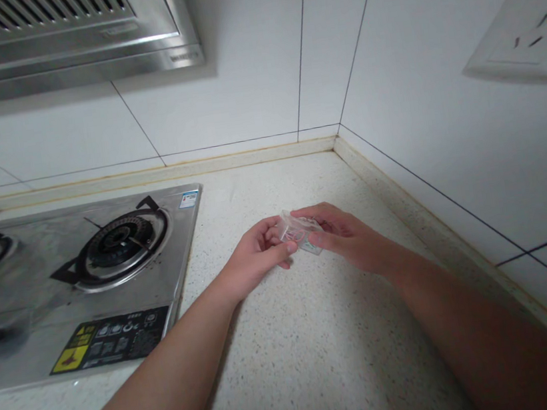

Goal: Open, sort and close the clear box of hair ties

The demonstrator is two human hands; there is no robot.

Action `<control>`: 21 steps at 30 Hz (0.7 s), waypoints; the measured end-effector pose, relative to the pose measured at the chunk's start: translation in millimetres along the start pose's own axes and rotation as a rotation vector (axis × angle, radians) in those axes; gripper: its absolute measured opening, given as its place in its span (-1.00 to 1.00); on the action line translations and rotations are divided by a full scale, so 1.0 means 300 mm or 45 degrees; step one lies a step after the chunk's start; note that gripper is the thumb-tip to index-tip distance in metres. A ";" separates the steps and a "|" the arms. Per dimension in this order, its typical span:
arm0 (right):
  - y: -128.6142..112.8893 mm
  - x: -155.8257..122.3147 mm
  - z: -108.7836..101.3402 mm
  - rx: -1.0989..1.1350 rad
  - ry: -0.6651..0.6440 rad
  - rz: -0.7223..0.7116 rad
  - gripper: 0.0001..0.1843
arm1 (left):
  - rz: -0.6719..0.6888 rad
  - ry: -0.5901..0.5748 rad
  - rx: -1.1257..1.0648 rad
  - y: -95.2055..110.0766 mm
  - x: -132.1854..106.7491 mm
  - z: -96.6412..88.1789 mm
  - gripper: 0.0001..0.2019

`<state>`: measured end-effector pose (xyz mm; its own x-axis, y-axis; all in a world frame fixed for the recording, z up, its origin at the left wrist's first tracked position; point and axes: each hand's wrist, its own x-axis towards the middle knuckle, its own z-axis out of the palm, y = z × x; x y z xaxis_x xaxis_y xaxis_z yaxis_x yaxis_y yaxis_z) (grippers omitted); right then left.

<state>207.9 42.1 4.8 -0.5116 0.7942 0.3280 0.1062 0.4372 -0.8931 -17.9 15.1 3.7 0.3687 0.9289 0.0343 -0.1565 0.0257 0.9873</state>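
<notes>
A small clear plastic packet (298, 232) with something pale and reddish inside is held between both hands, just above the speckled countertop (324, 360). My left hand (255, 256) pinches its left edge with thumb and fingers. My right hand (345, 230) grips its right side, thumb on top. What the packet contains is too small to tell.
A stainless gas stove (87, 283) with a black burner (120, 242) lies to the left. A range hood (60, 38) hangs above it. White tiled walls meet at the corner behind; a wall socket (523, 31) is on the right wall.
</notes>
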 end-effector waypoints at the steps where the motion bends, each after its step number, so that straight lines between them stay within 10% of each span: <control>1: 0.000 0.000 0.001 0.019 -0.004 0.008 -0.57 | 0.003 -0.001 -0.003 0.001 0.000 0.000 -0.31; 21: -0.006 0.013 0.007 0.114 0.105 -0.164 -0.48 | 0.102 -0.020 -0.242 -0.023 0.007 -0.011 -0.24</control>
<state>203.9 43.4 7.1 -0.4441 0.7675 0.4622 -0.0341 0.5011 -0.8647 -19.0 18.0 -3.5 0.3621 0.9250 0.1151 -0.3551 0.0227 0.9345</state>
